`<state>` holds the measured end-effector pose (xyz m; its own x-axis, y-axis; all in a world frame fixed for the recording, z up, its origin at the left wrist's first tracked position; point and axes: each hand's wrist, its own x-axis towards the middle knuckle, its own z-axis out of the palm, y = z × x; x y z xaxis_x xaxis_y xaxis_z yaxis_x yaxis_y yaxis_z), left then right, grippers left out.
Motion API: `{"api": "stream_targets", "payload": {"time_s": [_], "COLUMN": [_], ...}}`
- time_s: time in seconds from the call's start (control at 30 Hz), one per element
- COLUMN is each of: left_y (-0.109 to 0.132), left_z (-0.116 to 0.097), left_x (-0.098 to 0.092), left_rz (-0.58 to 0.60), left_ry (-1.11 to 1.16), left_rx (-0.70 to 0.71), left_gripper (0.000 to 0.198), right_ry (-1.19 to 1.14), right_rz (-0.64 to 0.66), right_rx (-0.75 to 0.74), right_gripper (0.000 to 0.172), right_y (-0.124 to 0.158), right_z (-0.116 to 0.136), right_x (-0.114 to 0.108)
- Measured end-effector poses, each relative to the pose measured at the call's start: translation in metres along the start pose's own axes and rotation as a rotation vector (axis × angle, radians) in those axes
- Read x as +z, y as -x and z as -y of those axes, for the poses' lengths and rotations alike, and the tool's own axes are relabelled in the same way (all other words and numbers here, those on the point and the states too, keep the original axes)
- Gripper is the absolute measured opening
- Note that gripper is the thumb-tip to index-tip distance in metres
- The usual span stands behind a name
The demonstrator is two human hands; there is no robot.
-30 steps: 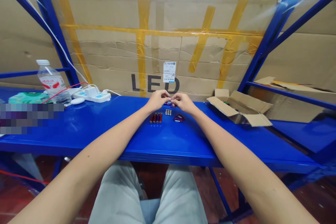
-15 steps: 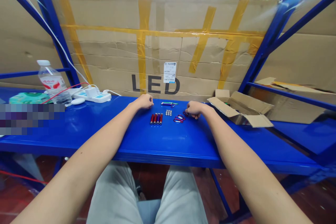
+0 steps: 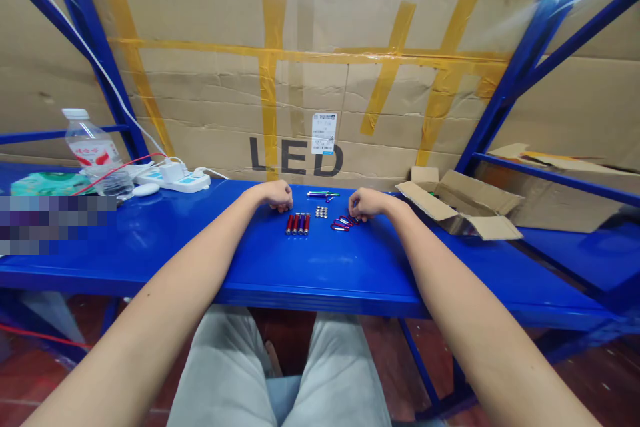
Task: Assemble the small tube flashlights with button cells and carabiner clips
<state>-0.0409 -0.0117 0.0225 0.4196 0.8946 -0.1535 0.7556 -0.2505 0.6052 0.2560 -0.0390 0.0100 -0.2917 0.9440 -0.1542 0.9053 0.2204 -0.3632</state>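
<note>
Left hand (image 3: 280,195) is curled, just behind and left of the tube row, can't tell if it's pinching anything; right hand (image 3: 367,204) is curled over the right end of the carabiner clips (image 3: 342,223), fingertips at or on them, grip not confirmable. Four red and purple metal tubes (image 3: 301,224) lie side by side on the blue table (image 3: 320,267), left of the clips. Small silver discs (image 3: 321,212) sit in a neat grid between the two groups. Green-and-blue rod (image 3: 316,195) lies behind the grid, small dark piece by its right end, can't tell if attached. Status, my read: layout of tubes and discs looks done, clips bunched less neatly. Left, as far as it shows: discs all loose, no clip visible on the four tubes. Open carton (image 3: 487,197) stands to the right, contents mostly hidden.
</note>
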Motion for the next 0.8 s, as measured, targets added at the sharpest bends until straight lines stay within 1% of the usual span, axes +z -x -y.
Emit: {"api": "stream_targets", "payload": {"time_s": [0.17,0.27,0.33,0.5,0.7,0.8], "left_y": [0.005,0.007,0.007,0.009,0.011,0.012], "left_z": [-0.002,-0.002,-0.001,-0.003,-0.004,-0.002], "left_x": [-0.003,-0.005,-0.007,-0.008,-0.008,-0.013], "left_rz": [0.055,0.112,0.136,0.148,0.185,0.14], "left_ry": [-0.004,0.026,0.038,0.008,0.021,0.047], "left_rx": [-0.014,0.009,0.02,0.025,0.055,0.096], "left_gripper": [0.001,0.005,0.007,0.008,0.009,0.009], "right_ry": [-0.011,-0.034,-0.047,-0.043,-0.033,-0.013], "right_rz": [-0.009,0.002,-0.015,-0.139,-0.158,-0.209], "right_rx": [-0.029,-0.038,-0.027,0.013,0.011,0.004], "right_gripper": [0.011,0.009,0.01,0.016,0.017,0.021], "right_y": [0.0,0.002,0.003,0.003,0.003,0.002], "right_z": [0.005,0.007,0.008,0.008,0.01,0.01], "right_x": [0.001,0.001,0.0,-0.002,-0.002,-0.003]}}
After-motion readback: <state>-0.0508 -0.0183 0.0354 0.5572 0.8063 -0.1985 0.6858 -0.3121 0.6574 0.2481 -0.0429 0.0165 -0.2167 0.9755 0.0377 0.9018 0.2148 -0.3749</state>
